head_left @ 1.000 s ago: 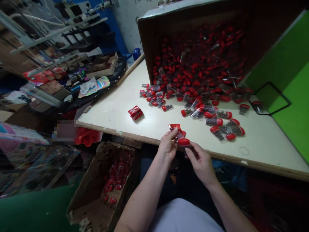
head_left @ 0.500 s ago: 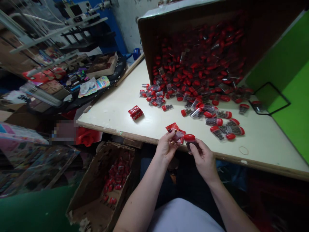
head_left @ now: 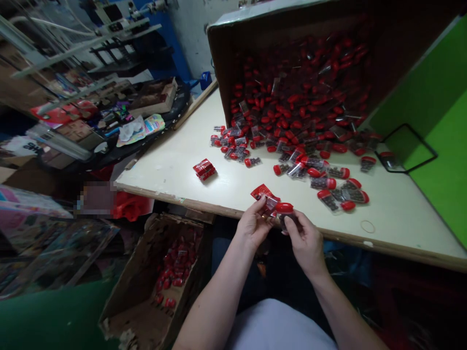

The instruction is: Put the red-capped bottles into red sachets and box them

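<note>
Close to the table's front edge, my right hand (head_left: 306,238) is closed around a small clear bottle with a red cap (head_left: 284,208) and dark contents. Its cap end points toward my left hand (head_left: 253,224). The fingers of that hand are pinched on a thin, partly clear wrapper (head_left: 270,203). Under and beyond these fingertips is a flat red printed packet (head_left: 263,191); whether it is part of the wrapper or lies on the table, I cannot tell. Farther left, a stack of folded red wrappers (head_left: 205,169) rests on the table.
A large carton (head_left: 221,73) on its side spills many red-capped bottles (head_left: 292,124) onto the white table (head_left: 164,170). A rubber band (head_left: 367,226) lies at right, near a black wire frame (head_left: 410,170). Below left stands a cardboard box (head_left: 127,291) holding red pieces. A machine occupies the back left.
The red-capped bottle in my right hand has moved slightly left, closer to the wrapper in my left hand. Both hands keep their hold.
</note>
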The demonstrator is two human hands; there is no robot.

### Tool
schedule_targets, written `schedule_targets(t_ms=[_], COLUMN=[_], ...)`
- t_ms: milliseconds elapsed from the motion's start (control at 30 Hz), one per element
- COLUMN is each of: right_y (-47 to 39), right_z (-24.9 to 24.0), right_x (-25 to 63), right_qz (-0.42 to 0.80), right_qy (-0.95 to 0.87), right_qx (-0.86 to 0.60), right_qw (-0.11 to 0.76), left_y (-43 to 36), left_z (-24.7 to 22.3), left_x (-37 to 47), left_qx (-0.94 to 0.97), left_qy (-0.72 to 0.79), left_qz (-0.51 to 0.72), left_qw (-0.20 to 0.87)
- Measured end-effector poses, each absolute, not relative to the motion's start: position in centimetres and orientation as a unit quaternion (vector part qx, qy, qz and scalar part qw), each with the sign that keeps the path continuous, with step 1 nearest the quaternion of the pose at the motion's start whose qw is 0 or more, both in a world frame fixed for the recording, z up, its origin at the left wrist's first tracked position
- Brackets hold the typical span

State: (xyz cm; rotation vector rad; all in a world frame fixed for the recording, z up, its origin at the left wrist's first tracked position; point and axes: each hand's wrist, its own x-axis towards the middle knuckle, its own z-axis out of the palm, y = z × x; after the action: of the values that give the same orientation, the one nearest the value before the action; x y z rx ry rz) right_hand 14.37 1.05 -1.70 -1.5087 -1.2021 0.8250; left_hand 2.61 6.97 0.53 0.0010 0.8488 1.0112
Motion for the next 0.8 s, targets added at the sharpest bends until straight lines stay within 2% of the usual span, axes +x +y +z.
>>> schedule_targets(t_ms=[367, 667, 800], right_y=[1.0, 1.4, 1.6], right_z=[-2.0, -1.2, -1.1], right_x=[14.5, 14.8, 14.9], right_qz=[0.355, 0.467, 0.578], right_qy=[-0.520, -0.499, -0.421], right_qx=[-0.618, -0.557, -0.495], right_qw=[0.470, 0.472, 0.493], left_y=[6.2, 5.2, 5.3], left_z=[0.1, 0.0, 0.4], left_x=[3.3, 3.0, 2.6], left_qx=[0.051, 0.196, 0.238], left_qy=[0.410, 0.422, 0.415], left_qz=[0.476, 0.465, 0.456], left_qw=[0.776, 0.753, 0.750])
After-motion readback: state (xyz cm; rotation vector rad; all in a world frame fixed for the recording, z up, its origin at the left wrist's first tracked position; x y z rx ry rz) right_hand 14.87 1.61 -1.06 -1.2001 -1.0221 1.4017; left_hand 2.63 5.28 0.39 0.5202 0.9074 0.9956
